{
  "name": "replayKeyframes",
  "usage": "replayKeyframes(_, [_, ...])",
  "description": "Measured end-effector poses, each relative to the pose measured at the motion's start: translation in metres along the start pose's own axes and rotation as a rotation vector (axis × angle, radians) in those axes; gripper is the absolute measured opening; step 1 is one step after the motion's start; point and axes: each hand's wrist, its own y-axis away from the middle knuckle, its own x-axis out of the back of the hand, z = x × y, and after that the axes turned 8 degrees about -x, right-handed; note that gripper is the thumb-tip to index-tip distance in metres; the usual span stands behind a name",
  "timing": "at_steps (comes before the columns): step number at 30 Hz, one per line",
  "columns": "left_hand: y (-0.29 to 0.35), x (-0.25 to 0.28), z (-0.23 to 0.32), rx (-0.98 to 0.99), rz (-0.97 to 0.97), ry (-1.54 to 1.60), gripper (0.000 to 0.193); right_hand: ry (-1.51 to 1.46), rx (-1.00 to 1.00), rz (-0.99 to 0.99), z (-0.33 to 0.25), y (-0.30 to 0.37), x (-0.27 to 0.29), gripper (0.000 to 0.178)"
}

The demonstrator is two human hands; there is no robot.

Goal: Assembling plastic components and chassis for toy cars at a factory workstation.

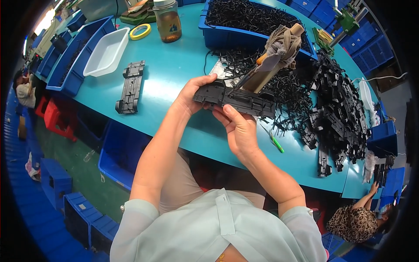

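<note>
Both my hands hold a long black plastic toy-car chassis above the near part of the table. My left hand grips its left end, thumb on top. My right hand supports it from below near the middle, thumb against the near edge. A pointed tool, like a soldering iron, slants down with its tip at the chassis; whether it touches I cannot tell. It is fixed to a cloth-wrapped wooden post. Another black chassis lies alone at the left.
Small black parts and a heap of chassis cover the right side. Green-handled tweezers lie near my right hand. Behind stand a blue bin, a jar, a tape roll and a white tray. Co-workers sit at both sides.
</note>
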Motion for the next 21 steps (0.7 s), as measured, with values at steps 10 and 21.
replayKeyframes(10, [-0.0023,-0.0003,-0.0028,0.015,0.034,-0.002,0.029,-0.014,0.004,0.016,0.0032,-0.0019,0.0036,0.026])
replayKeyframes(21, [-0.0075,0.0010,-0.0059,0.028,0.073,0.028,0.029,-0.037,-0.002,0.033,0.0020,-0.0025,0.0004,0.026])
